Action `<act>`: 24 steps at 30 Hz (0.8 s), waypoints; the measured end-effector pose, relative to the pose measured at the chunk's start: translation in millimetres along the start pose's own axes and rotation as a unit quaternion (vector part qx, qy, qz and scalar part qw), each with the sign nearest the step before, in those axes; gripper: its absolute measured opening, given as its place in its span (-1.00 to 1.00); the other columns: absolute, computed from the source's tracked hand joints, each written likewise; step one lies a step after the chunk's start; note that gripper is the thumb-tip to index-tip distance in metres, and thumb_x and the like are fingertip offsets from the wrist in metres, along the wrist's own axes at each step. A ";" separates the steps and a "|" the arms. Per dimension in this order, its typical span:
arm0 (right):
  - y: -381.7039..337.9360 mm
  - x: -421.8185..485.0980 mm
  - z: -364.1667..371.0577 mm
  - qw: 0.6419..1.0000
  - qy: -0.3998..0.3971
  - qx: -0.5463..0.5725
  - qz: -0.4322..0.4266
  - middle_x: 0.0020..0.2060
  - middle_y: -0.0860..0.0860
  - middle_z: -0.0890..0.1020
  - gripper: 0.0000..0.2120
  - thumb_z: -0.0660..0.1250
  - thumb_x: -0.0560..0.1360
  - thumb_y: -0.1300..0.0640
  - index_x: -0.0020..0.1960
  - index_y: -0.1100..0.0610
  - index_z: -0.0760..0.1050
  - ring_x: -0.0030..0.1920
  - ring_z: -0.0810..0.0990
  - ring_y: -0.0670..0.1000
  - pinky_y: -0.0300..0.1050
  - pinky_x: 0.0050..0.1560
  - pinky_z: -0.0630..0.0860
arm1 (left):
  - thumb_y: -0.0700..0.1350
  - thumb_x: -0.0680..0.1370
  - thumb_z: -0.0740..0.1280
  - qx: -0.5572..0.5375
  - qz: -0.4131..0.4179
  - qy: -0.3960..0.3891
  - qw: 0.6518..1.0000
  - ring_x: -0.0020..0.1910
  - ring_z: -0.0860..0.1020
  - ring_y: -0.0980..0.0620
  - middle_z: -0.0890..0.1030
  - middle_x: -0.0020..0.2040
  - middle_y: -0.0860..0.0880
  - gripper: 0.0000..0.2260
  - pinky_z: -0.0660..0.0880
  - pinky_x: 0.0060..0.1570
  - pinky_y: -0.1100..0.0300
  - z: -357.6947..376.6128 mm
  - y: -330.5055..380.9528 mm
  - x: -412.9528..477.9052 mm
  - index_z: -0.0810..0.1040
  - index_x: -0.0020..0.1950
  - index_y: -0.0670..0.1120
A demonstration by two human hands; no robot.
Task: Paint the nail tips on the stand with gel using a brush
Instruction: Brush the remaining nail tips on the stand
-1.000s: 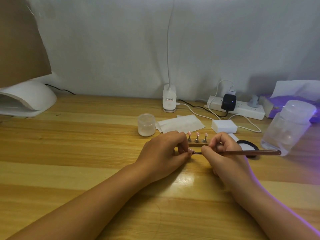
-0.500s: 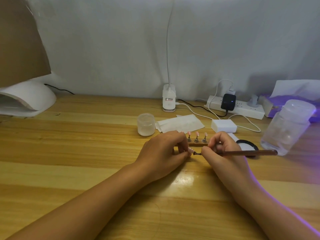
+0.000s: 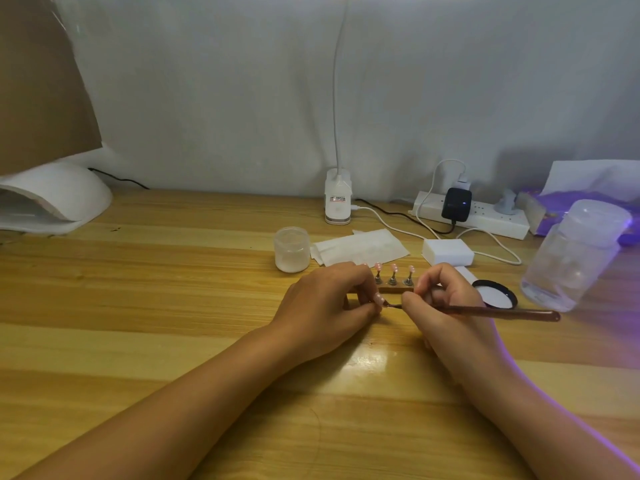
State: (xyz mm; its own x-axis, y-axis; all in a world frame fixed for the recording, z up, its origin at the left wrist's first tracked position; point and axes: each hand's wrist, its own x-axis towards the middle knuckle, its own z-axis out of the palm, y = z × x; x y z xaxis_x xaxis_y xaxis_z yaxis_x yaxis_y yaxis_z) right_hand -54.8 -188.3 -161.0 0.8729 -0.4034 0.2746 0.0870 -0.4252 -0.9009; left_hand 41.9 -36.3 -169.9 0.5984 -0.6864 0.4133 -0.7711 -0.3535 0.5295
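Left hand (image 3: 327, 303) pinches one nail tip (image 3: 379, 299); right hand (image 3: 440, 299) grips brush (image 3: 498, 311), bristles touching that tip.

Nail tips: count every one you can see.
4: three upright on the stand at; one pinched in the left hand at. Hands may hide more.

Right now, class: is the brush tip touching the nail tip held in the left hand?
Touching: the head view shows the brush tip meeting the nail tip pinched by the left hand.
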 end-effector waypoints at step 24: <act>-5.0 -2.1 -0.3 0.999 0.011 0.033 0.027 -0.48 -0.04 0.59 -0.85 0.34 0.54 0.08 -0.12 0.12 0.43 -0.50 0.48 -0.18 -0.21 -0.36 0.37 | -0.09 0.49 0.46 -0.040 -0.020 -0.011 0.999 -0.25 0.50 0.32 0.64 -0.11 0.17 -0.90 0.36 -0.27 0.33 -2.0 0.8 1.2 0.60 -0.12 0.11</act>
State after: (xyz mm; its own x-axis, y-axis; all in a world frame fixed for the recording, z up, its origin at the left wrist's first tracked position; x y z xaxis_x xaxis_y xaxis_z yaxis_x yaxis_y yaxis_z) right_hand -57.2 -185.6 -157.0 0.8661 -0.4427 0.2322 0.0723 -0.3487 -0.9344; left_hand 42.4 -36.1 -167.5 0.6228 -0.6864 0.3754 -0.7264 -0.3291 0.6034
